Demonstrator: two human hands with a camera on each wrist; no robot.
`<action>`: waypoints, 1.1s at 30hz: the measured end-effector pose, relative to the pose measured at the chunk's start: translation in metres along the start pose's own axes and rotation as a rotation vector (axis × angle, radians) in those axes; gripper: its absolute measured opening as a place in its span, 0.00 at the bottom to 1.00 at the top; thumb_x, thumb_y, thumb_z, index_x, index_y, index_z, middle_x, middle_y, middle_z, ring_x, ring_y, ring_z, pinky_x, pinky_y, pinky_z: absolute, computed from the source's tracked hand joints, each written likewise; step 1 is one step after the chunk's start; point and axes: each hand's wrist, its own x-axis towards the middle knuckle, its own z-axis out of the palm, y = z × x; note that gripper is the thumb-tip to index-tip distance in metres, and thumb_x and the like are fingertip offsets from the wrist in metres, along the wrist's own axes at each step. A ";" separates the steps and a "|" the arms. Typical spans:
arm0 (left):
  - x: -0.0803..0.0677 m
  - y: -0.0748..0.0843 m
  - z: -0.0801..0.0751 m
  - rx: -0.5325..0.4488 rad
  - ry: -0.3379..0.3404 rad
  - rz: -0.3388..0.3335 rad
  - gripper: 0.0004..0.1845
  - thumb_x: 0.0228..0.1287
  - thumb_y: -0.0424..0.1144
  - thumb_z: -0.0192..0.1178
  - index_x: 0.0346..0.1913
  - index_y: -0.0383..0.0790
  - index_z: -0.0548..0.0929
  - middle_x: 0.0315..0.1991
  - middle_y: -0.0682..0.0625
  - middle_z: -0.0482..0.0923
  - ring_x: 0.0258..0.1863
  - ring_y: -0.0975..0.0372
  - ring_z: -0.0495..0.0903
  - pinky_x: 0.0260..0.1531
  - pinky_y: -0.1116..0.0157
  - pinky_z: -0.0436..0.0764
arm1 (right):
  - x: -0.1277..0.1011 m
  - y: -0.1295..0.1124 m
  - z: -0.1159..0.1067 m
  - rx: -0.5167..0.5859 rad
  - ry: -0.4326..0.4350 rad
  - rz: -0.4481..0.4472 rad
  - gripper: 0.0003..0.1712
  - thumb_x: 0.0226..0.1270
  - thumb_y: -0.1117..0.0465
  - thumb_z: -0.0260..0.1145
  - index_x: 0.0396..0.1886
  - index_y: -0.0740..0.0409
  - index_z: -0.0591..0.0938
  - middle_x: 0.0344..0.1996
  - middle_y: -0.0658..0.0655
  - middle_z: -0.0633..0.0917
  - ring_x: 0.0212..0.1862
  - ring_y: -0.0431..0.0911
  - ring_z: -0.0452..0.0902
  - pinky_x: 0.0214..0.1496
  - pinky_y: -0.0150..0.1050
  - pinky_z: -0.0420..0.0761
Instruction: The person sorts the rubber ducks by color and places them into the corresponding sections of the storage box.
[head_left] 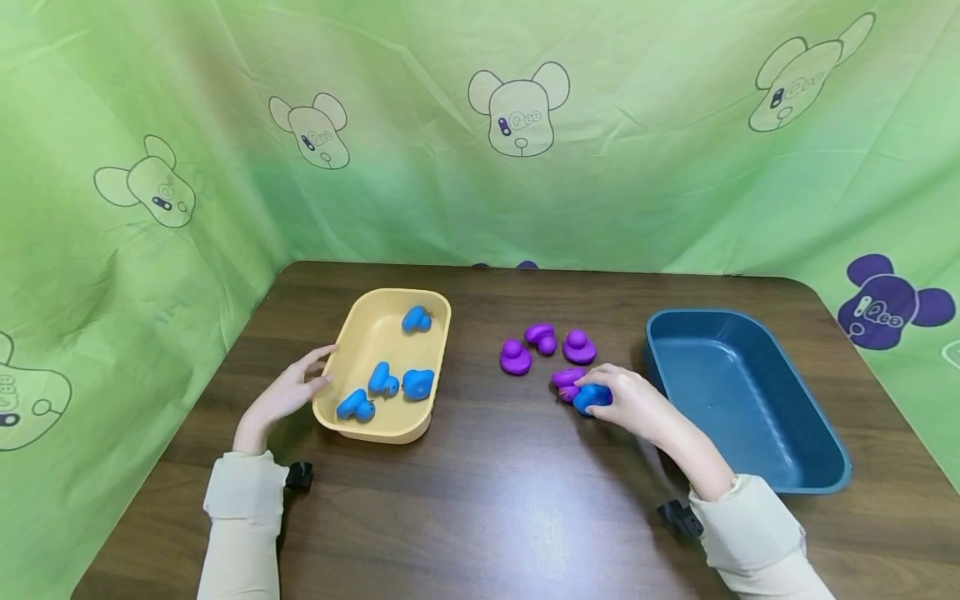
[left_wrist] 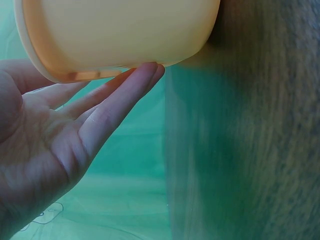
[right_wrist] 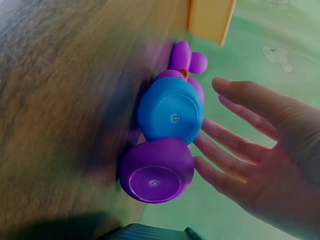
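My left hand rests its extended fingers against the outer left side of a yellow tray; in the left wrist view the fingers lie along its wall. Several blue rubber ducks, one of them a duck on the right, sit inside the tray. Over another blue duck on the table is my right hand. In the right wrist view its fingers are spread and nearly straight, fingertips right at the blue duck, thumb apart. A purple duck stands beside that duck.
More purple ducks, among them a duck on the left, lie in a cluster mid-table. A deep blue bin stands to the right, beside my right forearm. A green printed cloth hangs behind the brown table.
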 end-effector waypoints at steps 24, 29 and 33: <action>-0.001 -0.001 -0.001 -0.012 -0.001 -0.001 0.26 0.62 0.27 0.47 0.64 0.31 0.57 0.55 0.28 0.63 0.51 0.41 0.67 0.40 0.57 0.73 | 0.008 0.012 0.001 -0.020 -0.067 -0.036 0.13 0.47 0.71 0.66 0.36 0.65 0.82 0.34 0.59 0.80 0.41 0.53 0.75 0.42 0.47 0.73; -0.001 0.000 -0.001 -0.013 -0.002 -0.011 0.26 0.63 0.27 0.47 0.64 0.31 0.57 0.54 0.28 0.64 0.50 0.42 0.68 0.39 0.58 0.73 | 0.008 0.011 0.002 -0.020 -0.066 -0.040 0.12 0.46 0.72 0.66 0.35 0.64 0.82 0.34 0.58 0.79 0.38 0.52 0.74 0.40 0.45 0.73; -0.001 0.002 -0.001 -0.002 -0.001 -0.004 0.26 0.63 0.28 0.47 0.64 0.30 0.57 0.53 0.28 0.65 0.50 0.42 0.68 0.39 0.59 0.73 | 0.009 0.012 0.005 -0.030 -0.067 -0.033 0.12 0.46 0.73 0.66 0.34 0.64 0.82 0.34 0.58 0.78 0.37 0.51 0.74 0.39 0.44 0.73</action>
